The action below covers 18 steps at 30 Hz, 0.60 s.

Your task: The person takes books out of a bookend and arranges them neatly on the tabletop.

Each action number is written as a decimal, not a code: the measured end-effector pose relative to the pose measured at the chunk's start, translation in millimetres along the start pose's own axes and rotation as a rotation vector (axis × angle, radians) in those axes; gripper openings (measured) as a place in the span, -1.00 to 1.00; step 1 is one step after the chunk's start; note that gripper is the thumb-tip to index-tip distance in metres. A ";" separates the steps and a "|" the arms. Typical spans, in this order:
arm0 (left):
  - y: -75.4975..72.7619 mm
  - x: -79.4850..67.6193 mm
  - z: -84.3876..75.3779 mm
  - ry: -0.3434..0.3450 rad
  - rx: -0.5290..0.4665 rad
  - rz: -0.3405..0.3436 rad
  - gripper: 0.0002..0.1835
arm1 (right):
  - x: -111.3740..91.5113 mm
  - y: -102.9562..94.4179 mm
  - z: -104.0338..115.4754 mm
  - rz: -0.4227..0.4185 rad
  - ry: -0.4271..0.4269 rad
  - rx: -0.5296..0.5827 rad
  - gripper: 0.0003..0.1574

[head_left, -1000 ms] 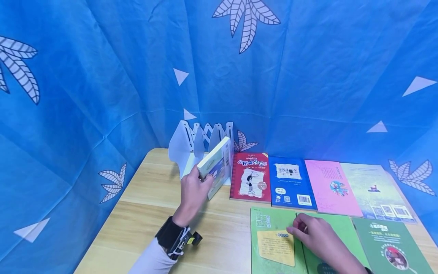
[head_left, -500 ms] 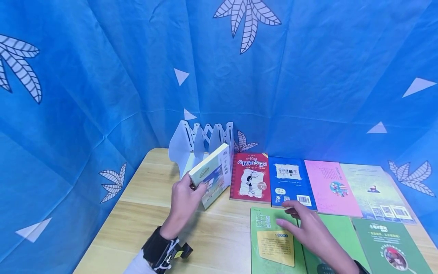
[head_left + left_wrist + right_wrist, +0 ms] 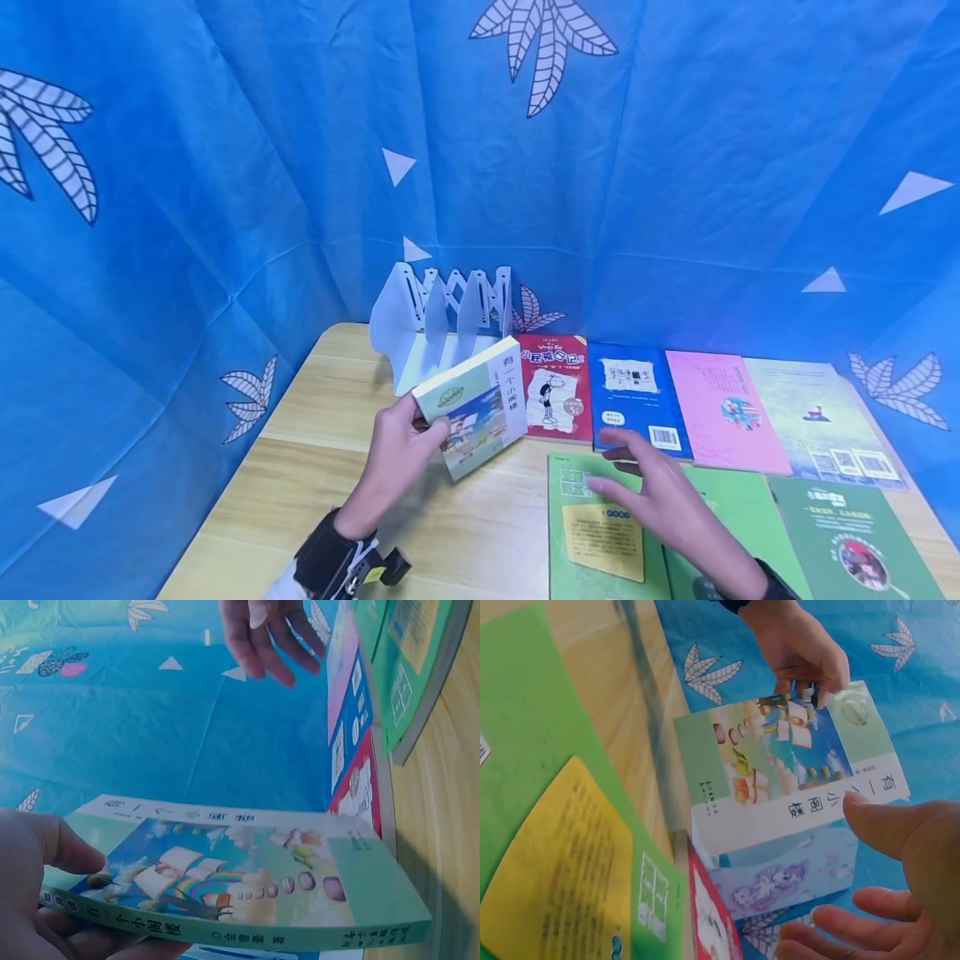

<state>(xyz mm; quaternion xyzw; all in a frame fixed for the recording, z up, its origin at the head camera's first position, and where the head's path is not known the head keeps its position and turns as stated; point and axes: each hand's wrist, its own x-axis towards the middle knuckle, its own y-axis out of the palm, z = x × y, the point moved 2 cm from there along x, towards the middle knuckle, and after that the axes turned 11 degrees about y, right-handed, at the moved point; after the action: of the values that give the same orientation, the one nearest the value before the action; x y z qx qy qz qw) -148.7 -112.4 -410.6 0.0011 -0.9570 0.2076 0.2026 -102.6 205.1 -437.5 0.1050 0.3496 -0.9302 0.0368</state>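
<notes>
My left hand (image 3: 401,454) grips a pale green paperback book (image 3: 476,417) by its spine side, thumb on the front cover and fingers beneath. The book is tilted, its illustrated cover of sky and open books facing up, as the left wrist view shows of the same cover (image 3: 225,862). To its right my right hand (image 3: 656,492) hovers over the green books with spread, relaxed fingers, holding nothing. In the right wrist view the right thumb (image 3: 900,832) overlaps the held book's white title strip. Behind the book stands a white expandable book rack (image 3: 442,333) with upright dividers.
A red book (image 3: 558,408), a blue book (image 3: 637,417), a pink book (image 3: 723,408) and a pale yellow-blue book (image 3: 825,417) lie in a back row. Several green books, among them a dark green one (image 3: 847,533), lie in front. A blue curtain (image 3: 300,167) hangs behind the wooden table (image 3: 300,467).
My left hand has drawn the book away from the rack toward me and turned its cover up. The right hand has risen leftward and its fingers have spread.
</notes>
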 end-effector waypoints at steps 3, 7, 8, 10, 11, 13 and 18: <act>-0.8 -2.9 -2.3 -0.010 -0.035 0.027 -0.57 | 0.5 2.6 5.6 0.005 -0.031 0.010 -0.06; -1.5 -7.3 -4.4 -0.019 -0.076 0.066 -0.58 | 1.3 7.0 12.6 0.021 -0.058 0.029 -0.09; -1.7 -8.4 -4.8 -0.020 -0.083 0.074 -0.58 | 1.4 8.1 14.2 0.025 -0.063 0.038 -0.09; -2.3 -10.7 -5.6 -0.021 -0.092 0.093 -0.57 | 1.4 10.3 17.0 0.031 -0.077 0.053 -0.10; -2.8 -11.8 -6.1 -0.025 -0.096 0.102 -0.57 | 1.1 11.3 18.3 0.033 -0.092 0.061 -0.11; -4.2 -13.4 -7.4 -0.038 -0.112 0.126 -0.56 | 0.9 13.7 20.7 0.032 -0.120 0.077 -0.11; -7.7 -16.0 -10.3 -0.084 -0.154 0.223 -0.55 | 0.0 21.8 28.0 0.028 -0.146 0.115 -0.19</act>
<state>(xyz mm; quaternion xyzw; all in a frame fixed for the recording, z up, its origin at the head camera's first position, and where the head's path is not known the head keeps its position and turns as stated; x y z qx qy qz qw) -129.4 -116.6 -405.1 -0.1121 -0.9719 0.1548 0.1375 -104.3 170.3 -431.1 0.0440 0.2907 -0.9533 0.0692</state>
